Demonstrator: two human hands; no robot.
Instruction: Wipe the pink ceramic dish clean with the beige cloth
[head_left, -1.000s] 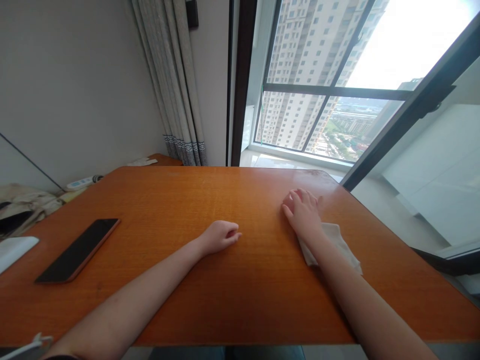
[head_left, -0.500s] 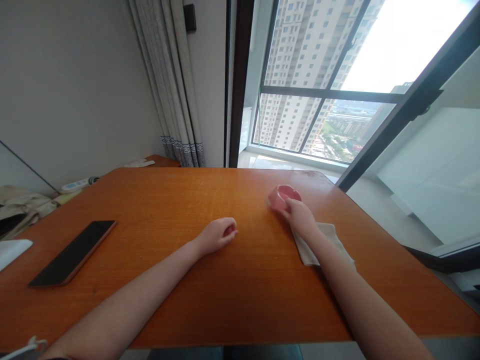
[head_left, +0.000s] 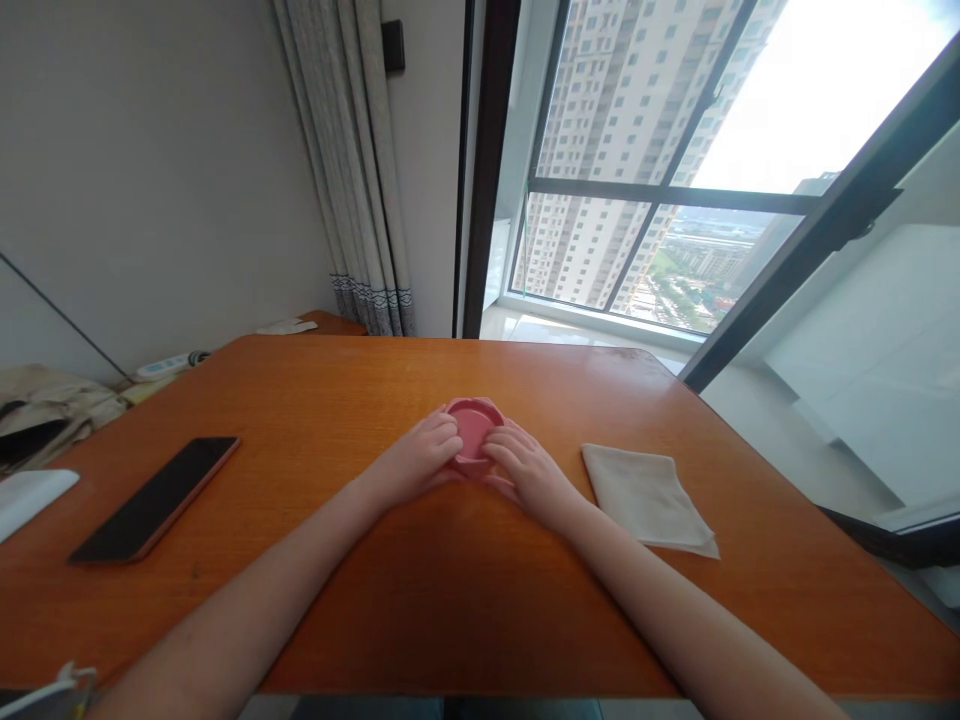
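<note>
Between my two hands is a round pink dish (head_left: 475,430) with a notched rim, its hollow facing up toward me. My left hand (head_left: 420,455) grips its left side, fingers over the rim. On the other side my right hand (head_left: 529,470) grips the rim with fingers reaching over the edge. A folded pale cloth (head_left: 651,498) lies flat on the wooden table (head_left: 360,620), to the right of my right hand.
A dark flat phone-like slab (head_left: 154,502) lies on the left of the table. A white object (head_left: 31,498) is at the left edge. Crumpled fabric (head_left: 64,405) and a power strip (head_left: 163,367) sit beyond it. A curtain (head_left: 352,170) and window stand behind.
My right hand has brought the pink dish left from near the cloth to the middle. My left hand, earlier curled by itself, now holds the dish too. The whole cloth shows.
</note>
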